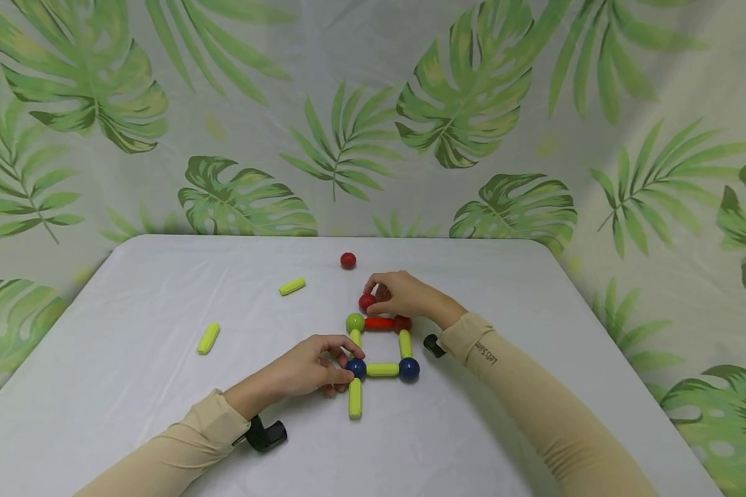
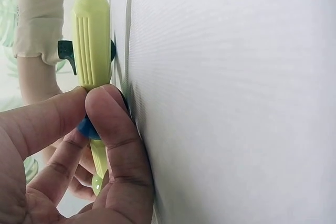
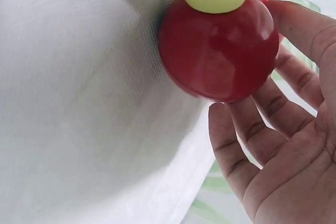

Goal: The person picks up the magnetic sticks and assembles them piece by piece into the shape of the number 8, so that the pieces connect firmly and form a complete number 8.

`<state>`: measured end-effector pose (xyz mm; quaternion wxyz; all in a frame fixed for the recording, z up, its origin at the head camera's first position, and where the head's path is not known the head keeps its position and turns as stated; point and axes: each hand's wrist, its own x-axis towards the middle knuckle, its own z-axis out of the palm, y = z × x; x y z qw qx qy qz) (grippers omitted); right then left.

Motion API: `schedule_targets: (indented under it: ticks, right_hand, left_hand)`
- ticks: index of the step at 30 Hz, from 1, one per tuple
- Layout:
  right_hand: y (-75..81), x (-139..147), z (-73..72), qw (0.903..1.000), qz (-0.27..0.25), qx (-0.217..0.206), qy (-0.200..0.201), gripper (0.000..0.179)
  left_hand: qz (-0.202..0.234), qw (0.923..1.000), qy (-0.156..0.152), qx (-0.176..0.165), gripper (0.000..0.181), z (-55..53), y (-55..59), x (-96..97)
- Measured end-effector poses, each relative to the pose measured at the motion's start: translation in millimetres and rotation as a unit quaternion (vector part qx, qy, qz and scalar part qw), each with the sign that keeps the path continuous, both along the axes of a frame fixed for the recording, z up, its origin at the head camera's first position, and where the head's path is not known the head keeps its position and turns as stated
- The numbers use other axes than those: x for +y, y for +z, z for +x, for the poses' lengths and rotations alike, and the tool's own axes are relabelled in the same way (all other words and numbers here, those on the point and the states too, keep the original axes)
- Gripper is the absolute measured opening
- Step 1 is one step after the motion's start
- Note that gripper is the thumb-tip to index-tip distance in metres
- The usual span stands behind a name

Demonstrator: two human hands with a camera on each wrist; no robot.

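My left hand [image 1: 307, 366] pinches a dark blue ball [image 1: 357, 368] at the near left corner of a square of magnetic rods and balls. A yellow-green rod [image 1: 356, 399] sticks out from that ball toward me; it looms large in the left wrist view. The square's other corners are a green ball [image 1: 355, 322], a red ball [image 1: 402, 324] and a second blue ball [image 1: 409, 370]. A red rod [image 1: 379, 324] forms the far side. Just beyond it, my right hand [image 1: 404, 295] holds a loose red ball [image 1: 367, 302] between thumb and fingers. In the right wrist view, the corner red ball [image 3: 218, 51] hides the held one.
Another red ball [image 1: 348, 260] lies near the table's far edge. Two loose yellow-green rods, one farther back [image 1: 292, 287] and one to the left [image 1: 208, 338], lie on the white-covered table [image 1: 130, 331]. A leaf-printed cloth [image 1: 360, 55] hangs behind.
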<state>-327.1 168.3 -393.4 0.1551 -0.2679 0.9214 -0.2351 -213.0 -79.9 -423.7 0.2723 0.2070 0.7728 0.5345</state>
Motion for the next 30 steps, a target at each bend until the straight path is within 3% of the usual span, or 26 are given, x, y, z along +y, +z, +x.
schedule_targets:
  ticks: [7, 14, 22, 30]
  right_hand:
    - [6.2, 11, 3.2, 0.9997, -0.007, 0.015, -0.020, 0.036]
    - [21.2, 24, 18.5, 0.9989, -0.027, 0.029, -0.025, 0.036]
    - [29.2, 33, 46.2, 0.9974, -0.061, 0.037, -0.004, 0.029]
    - [33.5, 31, 87.0, 0.9959, -0.080, 0.029, 0.030, 0.030]
  left_hand:
    - [-0.008, 0.9999, 0.006, 0.009, 0.027, -2.5, 1.5, 2.3]
    - [-0.007, 0.9999, 0.006, 0.009, 0.029, -8.6, 2.4, 2.7]
    - [-0.007, 0.9999, 0.010, -0.002, 0.030, -14.7, 1.7, 2.9]
    - [-0.002, 0.9999, 0.010, -0.005, 0.032, -15.8, 2.5, 2.0]
